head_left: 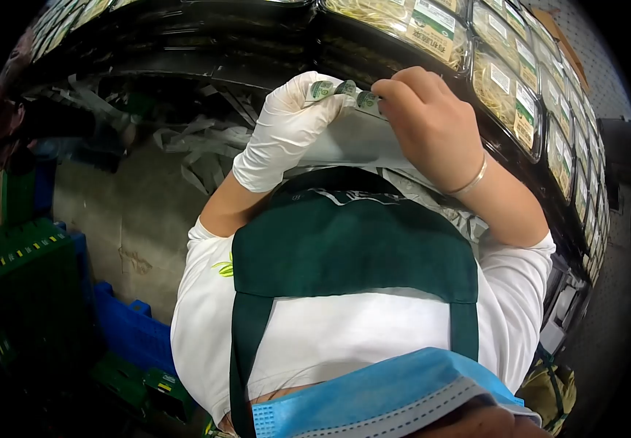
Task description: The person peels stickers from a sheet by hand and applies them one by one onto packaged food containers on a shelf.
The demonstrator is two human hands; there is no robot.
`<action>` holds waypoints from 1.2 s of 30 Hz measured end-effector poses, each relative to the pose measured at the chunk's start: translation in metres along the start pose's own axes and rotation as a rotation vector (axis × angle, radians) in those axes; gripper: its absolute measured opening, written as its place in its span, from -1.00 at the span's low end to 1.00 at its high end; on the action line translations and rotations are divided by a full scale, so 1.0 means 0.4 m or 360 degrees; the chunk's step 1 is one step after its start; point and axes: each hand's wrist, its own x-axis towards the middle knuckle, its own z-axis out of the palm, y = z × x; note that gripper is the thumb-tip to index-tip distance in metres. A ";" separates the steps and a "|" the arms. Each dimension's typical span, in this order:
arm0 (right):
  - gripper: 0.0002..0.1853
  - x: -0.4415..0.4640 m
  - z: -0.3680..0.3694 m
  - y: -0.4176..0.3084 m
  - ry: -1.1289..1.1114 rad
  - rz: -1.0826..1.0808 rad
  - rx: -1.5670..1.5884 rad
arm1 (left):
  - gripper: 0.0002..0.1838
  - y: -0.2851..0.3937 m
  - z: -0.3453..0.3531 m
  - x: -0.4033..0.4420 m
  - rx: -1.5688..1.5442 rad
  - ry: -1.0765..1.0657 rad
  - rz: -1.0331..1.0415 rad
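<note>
A strip of small green-and-white stickers (366,101) stretches between my two hands, near the edge of the stacked packs. My left hand (286,124), in a white glove, pinches the strip's left part. At its right end my right hand (436,128), bare and with a bracelet at the wrist, has its fingers closed on the strip. Black trays of pale noodle-like food (505,95) under clear film, with green-and-tan labels, lie just beyond and to the right of my hands.
Stacked black trays (257,73) curve along the front. Pale backing strips (198,142) hang in loose tangles behind my left forearm. Green crates (27,255) and a blue pallet (129,328) stand on the floor at left. A metal device (560,314) is at the lower right.
</note>
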 end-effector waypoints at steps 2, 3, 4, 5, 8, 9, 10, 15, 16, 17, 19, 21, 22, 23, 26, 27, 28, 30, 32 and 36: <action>-0.77 -0.007 0.001 -0.024 -0.0059 0.0027 -0.0128 | -0.89 -0.002 -0.017 -0.008 0.0225 0.0017 -0.0127; -0.79 -0.012 0.009 -0.030 0.0008 0.0009 -0.0160 | -0.90 -0.006 -0.015 -0.010 0.0021 -0.0014 -0.0102; -0.82 -0.018 0.020 -0.033 0.0092 -0.0039 -0.0178 | -0.91 0.005 -0.004 -0.011 -0.0034 0.0090 -0.0216; -0.83 -0.024 0.026 -0.041 0.0145 -0.0054 -0.0231 | -0.91 0.008 -0.004 -0.010 -0.0106 0.0054 -0.0322; -0.86 -0.054 0.035 -0.058 0.0192 -0.0103 -0.0266 | -0.91 -0.045 -0.034 0.003 -0.0258 0.0125 -0.0569; -0.84 -0.064 0.025 -0.059 0.0219 -0.0090 -0.0137 | -0.91 -0.051 -0.033 0.005 -0.0322 0.0111 -0.0597; -0.83 -0.078 0.012 -0.054 0.0242 -0.0080 0.0001 | -0.91 -0.057 -0.032 0.006 -0.0389 0.0106 -0.0628; -0.58 -0.166 -0.151 0.166 0.0610 0.1047 0.1330 | -0.85 -0.092 -0.077 0.001 -0.0155 0.0189 -0.0521; -0.48 -0.183 -0.170 0.203 0.0538 0.1215 0.1328 | -0.85 -0.092 -0.087 0.000 -0.0147 0.0188 -0.0506; -0.45 -0.195 -0.162 0.236 0.0534 0.1230 0.1228 | -0.85 -0.091 -0.098 -0.003 -0.0117 0.0233 -0.0514; -0.41 -0.197 -0.130 0.261 0.0489 0.1261 0.0921 | -0.88 -0.093 -0.123 -0.010 -0.0055 0.0330 -0.0535; -0.40 -0.179 -0.107 0.250 0.0415 0.1199 0.0630 | -0.88 -0.094 -0.140 -0.019 -0.0093 0.0370 -0.0523; -0.38 -0.174 -0.096 0.244 0.0307 0.1189 0.0380 | -0.88 -0.098 -0.151 -0.022 -0.0142 0.0412 -0.0510; -0.39 -0.177 -0.088 0.249 0.0269 0.1153 0.0313 | -0.90 -0.109 -0.169 -0.028 -0.0212 0.0434 -0.0510; -0.36 -0.199 -0.109 0.289 0.0052 0.1022 -0.0499 | -0.91 -0.104 -0.173 -0.048 -0.0290 0.0529 -0.0542; -0.26 -0.233 -0.111 0.355 -0.0014 0.1063 -0.0780 | -0.91 -0.114 -0.190 -0.056 -0.0277 0.0507 -0.0482; -0.21 -0.217 -0.132 0.359 -0.0183 0.1238 -0.0766 | -0.89 -0.115 -0.197 -0.062 -0.0259 0.0536 -0.0467; -0.22 -0.158 -0.121 0.370 0.0166 0.1112 -0.0256 | -0.89 -0.116 -0.207 -0.071 -0.0247 0.0509 -0.0447; -0.29 -0.030 -0.073 0.294 0.0335 0.1124 0.0921 | -0.91 -0.093 -0.192 -0.078 -0.0209 0.0468 -0.0521; -0.44 0.160 0.029 0.165 0.0148 0.1049 0.0958 | -0.92 -0.092 -0.205 -0.114 -0.0176 0.0479 -0.0444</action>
